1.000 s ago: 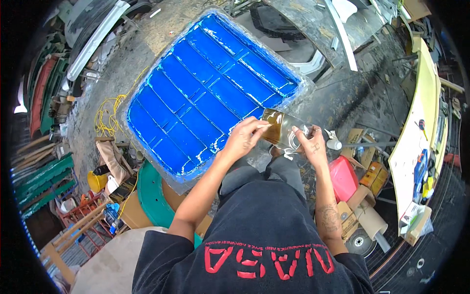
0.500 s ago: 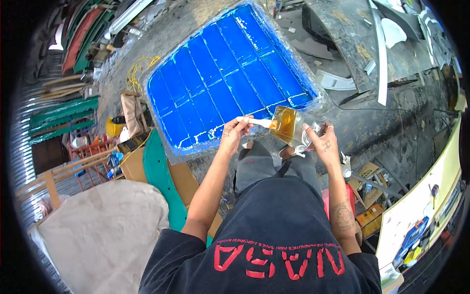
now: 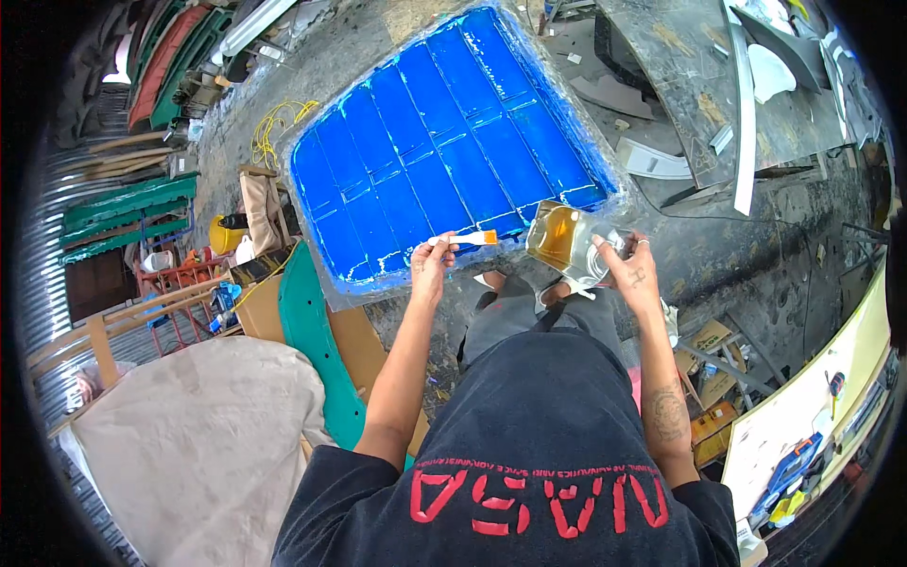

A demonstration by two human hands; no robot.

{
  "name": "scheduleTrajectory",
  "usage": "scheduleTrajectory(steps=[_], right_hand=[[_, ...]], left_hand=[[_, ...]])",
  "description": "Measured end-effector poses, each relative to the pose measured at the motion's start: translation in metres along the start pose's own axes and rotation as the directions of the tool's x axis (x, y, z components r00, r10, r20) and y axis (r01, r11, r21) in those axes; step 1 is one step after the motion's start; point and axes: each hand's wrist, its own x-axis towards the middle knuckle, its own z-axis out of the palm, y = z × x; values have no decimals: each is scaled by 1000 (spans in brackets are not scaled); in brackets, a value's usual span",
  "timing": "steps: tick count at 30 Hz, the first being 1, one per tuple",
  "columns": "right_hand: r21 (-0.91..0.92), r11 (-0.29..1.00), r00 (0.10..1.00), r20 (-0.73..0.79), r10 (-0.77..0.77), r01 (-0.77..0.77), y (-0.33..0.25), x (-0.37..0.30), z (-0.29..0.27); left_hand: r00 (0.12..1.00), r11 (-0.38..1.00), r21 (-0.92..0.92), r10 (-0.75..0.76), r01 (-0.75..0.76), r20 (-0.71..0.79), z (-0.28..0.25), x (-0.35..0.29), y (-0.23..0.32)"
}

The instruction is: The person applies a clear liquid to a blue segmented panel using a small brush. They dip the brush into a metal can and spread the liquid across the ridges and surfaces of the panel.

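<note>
A big blue panel (image 3: 425, 168) lay in a messy room with a grey floor (image 3: 732, 241). The left hand (image 3: 430, 267) pinched a brush (image 3: 468, 238) near its edge; the right hand (image 3: 627, 271), fingers bent, gripped a can (image 3: 565, 244).

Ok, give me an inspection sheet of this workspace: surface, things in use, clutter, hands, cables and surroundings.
Surface: blue panel, glossy, divided by ridges, whitish marks along edges.
Things in use: brush, apart from the container; the container is tilted, amber liquid inside.
Clutter: green strip beside cardboard; blue tool on pale board.
Hands: left hand grips the brush; right hand holds the container.
Cables: yellow cord, loosely coiled left of the panel.
Surroundings: corrugated wall at left; beige cloth lower left.
</note>
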Motion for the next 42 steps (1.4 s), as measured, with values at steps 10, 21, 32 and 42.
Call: scheduleTrajectory(steps=[10, 21, 32, 42], right_hand=[[-12, 998, 997, -58, 56, -57, 17, 0, -28], [34, 999, 995, -97, -8, 12, 22, 2, -46], [22, 999, 995, -90, -46, 49, 49, 9, -73], [107, 993, 997, -70, -41, 48, 55, 7, -92]], left_hand=[[976, 941, 320, 163, -110, -143, 26, -2, 0], [955, 901, 398, 253, -173, -157, 33, 3, -10], [946, 858, 472, 296, -202, -133, 50, 17, -3], [941, 857, 445, 328, -259, -84, 58, 22, -3]])
